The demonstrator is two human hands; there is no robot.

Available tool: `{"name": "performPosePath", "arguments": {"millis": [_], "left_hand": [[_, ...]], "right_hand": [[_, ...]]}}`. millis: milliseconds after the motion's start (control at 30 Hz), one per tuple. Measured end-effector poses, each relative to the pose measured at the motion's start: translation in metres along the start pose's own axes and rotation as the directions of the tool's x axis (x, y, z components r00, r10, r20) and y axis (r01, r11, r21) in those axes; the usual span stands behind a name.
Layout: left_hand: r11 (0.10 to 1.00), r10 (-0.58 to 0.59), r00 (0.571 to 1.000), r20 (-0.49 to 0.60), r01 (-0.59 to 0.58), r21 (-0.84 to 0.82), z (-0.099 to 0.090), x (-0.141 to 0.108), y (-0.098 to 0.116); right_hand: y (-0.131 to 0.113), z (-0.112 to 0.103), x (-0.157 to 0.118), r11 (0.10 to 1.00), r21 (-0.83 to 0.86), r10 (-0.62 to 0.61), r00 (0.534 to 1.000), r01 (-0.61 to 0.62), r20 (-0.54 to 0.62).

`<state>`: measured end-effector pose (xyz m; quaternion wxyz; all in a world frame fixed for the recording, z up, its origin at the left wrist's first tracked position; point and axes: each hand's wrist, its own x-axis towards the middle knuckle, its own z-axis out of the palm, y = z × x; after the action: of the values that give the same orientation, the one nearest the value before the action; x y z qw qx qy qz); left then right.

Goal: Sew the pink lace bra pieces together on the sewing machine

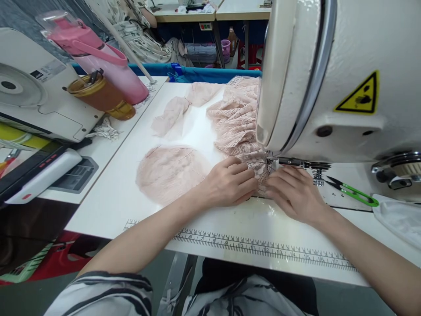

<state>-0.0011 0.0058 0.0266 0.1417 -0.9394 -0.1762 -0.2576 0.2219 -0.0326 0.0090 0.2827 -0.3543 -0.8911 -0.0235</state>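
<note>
Gathered pink lace fabric lies on the white table, its near end under the needle area of the white sewing machine. My left hand is closed on the lace just left of the presser foot. On the other side of the foot, my right hand has its fingers pressed together on the edge of the same lace. Left of my left hand lies a round sheer pink piece. Farther back is another sheer pink piece. My fingertips are partly hidden by the fabric.
Green thread snips and white cloth lie at the right. A pink bottle, a brown cup and another machine stand at the left. A ruler strip runs along the front edge. Another person sits behind.
</note>
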Motion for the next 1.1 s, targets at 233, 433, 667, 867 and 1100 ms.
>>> {"name": "performPosePath", "arguments": {"millis": [233,433,667,867,1100], "left_hand": [[0.996,0.079,0.995,-0.062,-0.077,0.047,-0.003,0.004,0.006],[0.984,0.168,0.981,-0.101,-0.161,0.073,-0.008,0.007,0.008],[0.984,0.178,0.981,-0.075,-0.176,0.034,-0.010,0.007,0.010],[0.991,0.117,0.993,-0.008,-0.117,-0.058,-0.004,0.002,0.011],[0.959,-0.117,0.953,0.279,0.182,-0.216,0.007,-0.003,0.009]], "right_hand": [[-0.008,-0.001,0.003,0.991,-0.086,-0.106,0.993,0.101,-0.060],[-0.004,-0.005,0.004,0.972,0.004,-0.234,0.969,0.235,-0.081],[0.002,-0.004,0.000,0.966,0.085,-0.242,0.970,0.243,-0.029],[0.004,-0.004,-0.005,0.978,0.056,-0.206,0.978,0.203,0.039],[0.003,-0.001,-0.006,0.980,-0.007,-0.197,0.977,0.199,0.075]]}}
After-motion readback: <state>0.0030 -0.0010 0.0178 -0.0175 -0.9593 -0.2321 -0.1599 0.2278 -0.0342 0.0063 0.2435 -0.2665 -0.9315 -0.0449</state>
